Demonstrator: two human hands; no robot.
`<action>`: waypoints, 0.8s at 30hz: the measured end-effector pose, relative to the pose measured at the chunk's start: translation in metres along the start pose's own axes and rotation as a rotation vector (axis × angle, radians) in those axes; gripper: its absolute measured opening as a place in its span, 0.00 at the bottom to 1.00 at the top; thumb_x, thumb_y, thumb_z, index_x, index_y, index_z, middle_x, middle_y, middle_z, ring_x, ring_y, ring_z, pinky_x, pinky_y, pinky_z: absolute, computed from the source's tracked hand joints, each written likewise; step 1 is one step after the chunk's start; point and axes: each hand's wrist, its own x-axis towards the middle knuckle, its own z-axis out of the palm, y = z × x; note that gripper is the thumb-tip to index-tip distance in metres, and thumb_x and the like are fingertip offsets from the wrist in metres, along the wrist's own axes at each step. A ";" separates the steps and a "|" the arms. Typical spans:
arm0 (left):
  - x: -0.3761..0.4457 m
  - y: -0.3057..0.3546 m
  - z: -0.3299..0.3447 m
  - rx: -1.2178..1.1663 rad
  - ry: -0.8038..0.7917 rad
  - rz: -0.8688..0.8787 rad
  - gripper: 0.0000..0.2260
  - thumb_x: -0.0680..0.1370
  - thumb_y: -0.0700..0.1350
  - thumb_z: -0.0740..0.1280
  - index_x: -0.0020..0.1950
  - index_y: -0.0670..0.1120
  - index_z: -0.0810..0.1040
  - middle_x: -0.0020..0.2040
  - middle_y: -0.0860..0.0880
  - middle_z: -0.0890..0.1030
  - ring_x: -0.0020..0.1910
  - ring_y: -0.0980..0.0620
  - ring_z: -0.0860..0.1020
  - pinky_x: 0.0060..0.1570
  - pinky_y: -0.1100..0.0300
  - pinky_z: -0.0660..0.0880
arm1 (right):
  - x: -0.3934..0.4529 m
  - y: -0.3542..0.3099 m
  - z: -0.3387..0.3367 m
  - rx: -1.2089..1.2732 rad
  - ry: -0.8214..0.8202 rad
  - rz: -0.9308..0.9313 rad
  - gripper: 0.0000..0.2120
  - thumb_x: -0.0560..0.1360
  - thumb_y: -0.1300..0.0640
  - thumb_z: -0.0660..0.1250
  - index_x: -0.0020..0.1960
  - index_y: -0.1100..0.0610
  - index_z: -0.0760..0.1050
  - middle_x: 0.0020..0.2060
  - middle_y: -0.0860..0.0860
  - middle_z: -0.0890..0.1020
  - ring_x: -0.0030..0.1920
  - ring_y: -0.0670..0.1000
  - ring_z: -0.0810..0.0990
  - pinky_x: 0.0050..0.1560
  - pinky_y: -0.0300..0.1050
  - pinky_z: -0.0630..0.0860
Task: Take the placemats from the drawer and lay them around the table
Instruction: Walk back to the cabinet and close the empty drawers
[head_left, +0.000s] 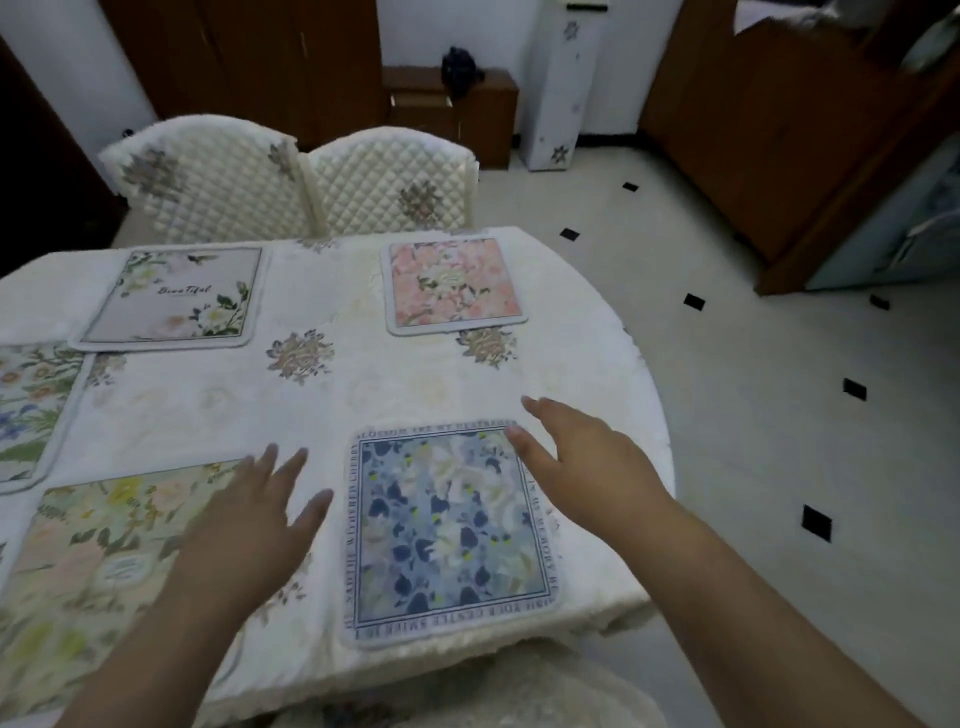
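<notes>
Tablecloth (363, 395): blue placemat (451, 530) square, tilted slightly.

Readable text: two placemats only.
Grey floral placemat (171, 299), far beyond the left hand (249, 525): script "Beautiful". Blue floral placemat (449, 530), between both hands, right hand (587, 467) at its corner: border lettering, "BLOSSOM" and "MEMORY" legible, rest too blurred.
</notes>
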 end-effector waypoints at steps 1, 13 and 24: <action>-0.004 0.030 -0.009 -0.024 0.039 0.047 0.32 0.81 0.67 0.50 0.83 0.58 0.51 0.84 0.53 0.48 0.82 0.51 0.46 0.78 0.47 0.55 | 0.000 0.013 -0.011 0.006 0.015 0.000 0.32 0.79 0.30 0.47 0.79 0.42 0.59 0.78 0.41 0.64 0.71 0.46 0.71 0.70 0.49 0.68; -0.079 0.259 -0.072 -0.091 0.230 0.158 0.30 0.80 0.67 0.48 0.82 0.63 0.49 0.83 0.60 0.47 0.81 0.58 0.47 0.77 0.51 0.54 | -0.014 0.136 -0.137 -0.051 0.098 -0.083 0.31 0.80 0.32 0.48 0.80 0.43 0.56 0.78 0.41 0.61 0.76 0.47 0.63 0.71 0.51 0.63; -0.095 0.306 -0.095 0.028 0.255 0.243 0.30 0.80 0.67 0.46 0.82 0.61 0.55 0.83 0.59 0.51 0.81 0.56 0.50 0.78 0.50 0.54 | -0.045 0.169 -0.176 -0.092 0.187 -0.023 0.31 0.80 0.33 0.51 0.80 0.44 0.55 0.77 0.40 0.63 0.74 0.48 0.66 0.69 0.52 0.66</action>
